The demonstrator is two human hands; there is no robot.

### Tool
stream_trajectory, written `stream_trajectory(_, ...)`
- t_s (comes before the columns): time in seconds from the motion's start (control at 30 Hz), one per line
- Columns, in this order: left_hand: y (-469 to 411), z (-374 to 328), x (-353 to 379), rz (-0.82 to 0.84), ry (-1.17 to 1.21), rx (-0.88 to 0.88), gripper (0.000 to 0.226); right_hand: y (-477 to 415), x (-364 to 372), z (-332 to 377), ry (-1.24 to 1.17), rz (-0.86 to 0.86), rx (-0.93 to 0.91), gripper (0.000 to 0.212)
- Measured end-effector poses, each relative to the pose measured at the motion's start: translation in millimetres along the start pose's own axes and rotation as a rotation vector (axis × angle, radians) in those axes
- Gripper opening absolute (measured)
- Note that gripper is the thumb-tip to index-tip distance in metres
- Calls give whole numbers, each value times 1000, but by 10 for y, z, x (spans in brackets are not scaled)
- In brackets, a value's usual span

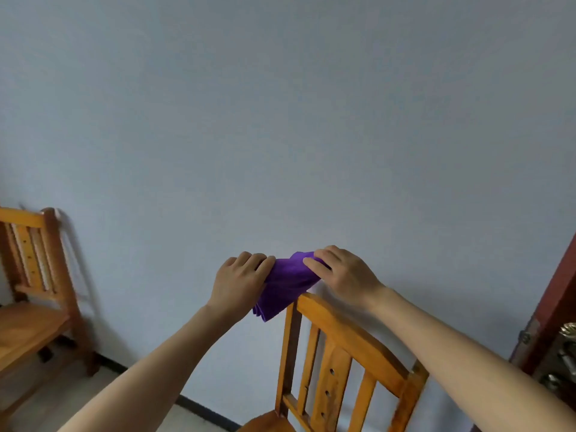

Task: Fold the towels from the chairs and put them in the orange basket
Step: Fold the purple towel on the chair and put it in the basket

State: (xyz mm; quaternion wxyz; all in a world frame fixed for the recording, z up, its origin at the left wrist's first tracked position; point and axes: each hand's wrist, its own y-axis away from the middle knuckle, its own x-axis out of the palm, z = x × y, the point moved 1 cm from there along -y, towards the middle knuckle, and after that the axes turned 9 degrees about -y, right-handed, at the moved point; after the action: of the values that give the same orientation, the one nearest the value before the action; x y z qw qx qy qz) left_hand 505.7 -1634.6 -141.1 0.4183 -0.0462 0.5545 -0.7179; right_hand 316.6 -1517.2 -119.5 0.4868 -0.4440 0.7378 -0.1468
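Housework in mid-fold: the left hand (240, 282) and right hand (343, 272) each grip an end of the purple towel (286, 285), layered between them, just above the wooden chair (349, 332) beneath the right wrist. Likely next: tidy the fold, then seek the orange basket, out of view.

Two chairs: the near chair (343, 335) under the right hand (344, 275), the far chair (37, 275) well left of the left hand (240, 282). One towel (286, 285) between two hands. One door (558, 307).

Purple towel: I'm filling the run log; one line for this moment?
purple towel: folded, by chair back | left hand: grips | right hand: grips
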Motion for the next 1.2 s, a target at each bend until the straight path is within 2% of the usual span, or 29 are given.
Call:
stream_trajectory(0.1, 230, -99, -157, 59, -71, -108, 63, -6, 114, 59, -80, -10, -92, 45)
stream_trajectory(0.27, 804, -364, -527, 258, -226, -243, 60, 21, 249, 346, -253, -35, -294, 43)
stream_trajectory(0.47, 1471, -392, -1541, 455, -435, -411, 62, -343, 357, 1277, -599, -149, -477, 55)
stream_trajectory(0.53, 1639, -385, -1879, 478, -522, -419, 53, -473, 319, 1582, -685, -184, -537, 54)
stream_trajectory(0.63, 1746, -421, -2333, 509, -656, -480, 21, -642, 255, 1957, -773, -225, -592, 53)
stream_trajectory(0.7, 1824, -508, -2608, 545, -719, -535, 21, -727, 214, 2193, -807, -249, -645, 53)
stream_trajectory(0.93, 2036, -876, -3704, 661, -916, -710, 26, -1034, -325, 3021, -916, -395, -866, 50)
stream_trajectory(1.2, 2169, -1378, -4741, 742, -1105, -783, 32, -1078, -1059, 3857, -1013, -513, -947, 37)
